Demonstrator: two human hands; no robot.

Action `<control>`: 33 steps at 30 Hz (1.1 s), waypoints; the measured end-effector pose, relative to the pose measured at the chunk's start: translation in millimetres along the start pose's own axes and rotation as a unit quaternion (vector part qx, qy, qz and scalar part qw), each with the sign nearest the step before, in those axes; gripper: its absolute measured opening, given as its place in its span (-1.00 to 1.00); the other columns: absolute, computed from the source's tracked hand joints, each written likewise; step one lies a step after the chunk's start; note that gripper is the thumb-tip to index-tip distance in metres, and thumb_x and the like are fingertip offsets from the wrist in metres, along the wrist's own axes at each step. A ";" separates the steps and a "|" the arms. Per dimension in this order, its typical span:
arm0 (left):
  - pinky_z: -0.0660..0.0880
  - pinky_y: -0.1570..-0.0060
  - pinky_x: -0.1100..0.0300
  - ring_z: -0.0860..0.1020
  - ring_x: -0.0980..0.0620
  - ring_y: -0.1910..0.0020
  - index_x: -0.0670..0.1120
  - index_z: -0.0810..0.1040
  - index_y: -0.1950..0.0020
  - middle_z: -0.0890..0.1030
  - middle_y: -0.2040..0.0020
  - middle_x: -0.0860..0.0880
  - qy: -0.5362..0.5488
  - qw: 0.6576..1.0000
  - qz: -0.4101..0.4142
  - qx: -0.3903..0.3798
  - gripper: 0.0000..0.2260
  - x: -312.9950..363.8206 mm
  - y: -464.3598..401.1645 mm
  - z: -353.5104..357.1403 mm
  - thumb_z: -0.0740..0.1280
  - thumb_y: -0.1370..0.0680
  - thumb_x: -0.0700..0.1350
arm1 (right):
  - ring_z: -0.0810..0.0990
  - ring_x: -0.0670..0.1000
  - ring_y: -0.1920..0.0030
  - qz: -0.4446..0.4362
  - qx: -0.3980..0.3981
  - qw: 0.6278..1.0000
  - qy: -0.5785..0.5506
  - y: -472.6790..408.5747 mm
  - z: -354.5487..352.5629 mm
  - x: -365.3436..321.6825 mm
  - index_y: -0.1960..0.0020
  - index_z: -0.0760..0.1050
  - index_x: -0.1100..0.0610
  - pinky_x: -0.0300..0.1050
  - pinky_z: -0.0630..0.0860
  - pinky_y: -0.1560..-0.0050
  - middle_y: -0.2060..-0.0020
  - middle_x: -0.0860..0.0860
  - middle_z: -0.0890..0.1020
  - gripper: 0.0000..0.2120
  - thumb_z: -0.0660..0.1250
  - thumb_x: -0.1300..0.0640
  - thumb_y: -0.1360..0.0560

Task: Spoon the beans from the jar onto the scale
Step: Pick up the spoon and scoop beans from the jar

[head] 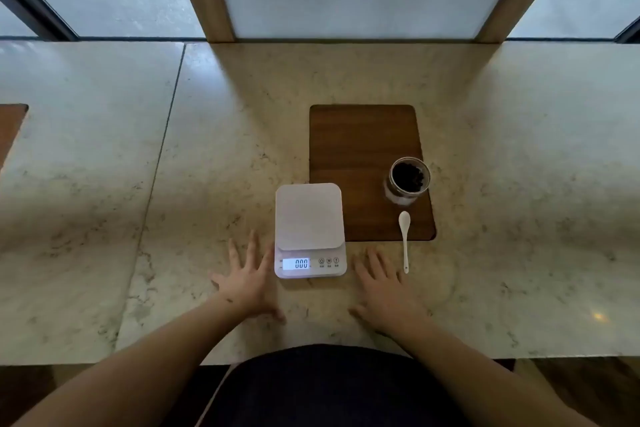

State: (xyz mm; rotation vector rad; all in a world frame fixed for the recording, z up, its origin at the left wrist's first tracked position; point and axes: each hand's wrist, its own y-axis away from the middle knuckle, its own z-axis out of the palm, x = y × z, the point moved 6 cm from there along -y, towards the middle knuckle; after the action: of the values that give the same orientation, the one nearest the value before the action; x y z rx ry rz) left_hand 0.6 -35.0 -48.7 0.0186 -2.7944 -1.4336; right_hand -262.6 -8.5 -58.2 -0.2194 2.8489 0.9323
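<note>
A white kitchen scale [309, 218] sits on the marble counter, its lit display reading 000 and its platform bare. To its right an open glass jar [408, 180] of dark beans stands upright on the near right corner of a brown wooden board [360, 149]. A white spoon [404, 239] lies just in front of the jar, bowl on the board, handle pointing toward me. My left hand [247, 279] lies flat on the counter left of the scale, fingers spread, holding nothing. My right hand [384, 284] lies flat right of the scale, close to the spoon's handle, holding nothing.
The marble counter [207, 149] runs wide to both sides, with a seam on the left. A second brown board [10, 128] shows at the far left edge. Wooden window posts and frosted panes rise behind the counter. The counter's front edge is near my body.
</note>
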 end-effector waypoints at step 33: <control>-0.04 -0.28 -0.74 -0.67 -0.34 -0.35 0.28 -0.75 -0.28 -0.75 -0.40 0.00 0.037 0.999 0.015 -0.013 0.45 -7.4 -17.0 13.4 0.52 -0.09 0.54 | 0.49 -0.03 0.43 0.176 0.018 0.932 -0.315 -25.8 -36.5 77.1 0.28 0.50 0.15 -0.17 0.37 0.44 0.36 0.05 0.60 -0.69 0.24 0.09 -0.61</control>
State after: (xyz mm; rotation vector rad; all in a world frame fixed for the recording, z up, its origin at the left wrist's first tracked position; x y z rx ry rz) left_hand 8.1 -33.9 -70.3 0.0298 -2.7049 -1.4328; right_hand -336.6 -58.1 -57.3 0.5205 2.3228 0.8094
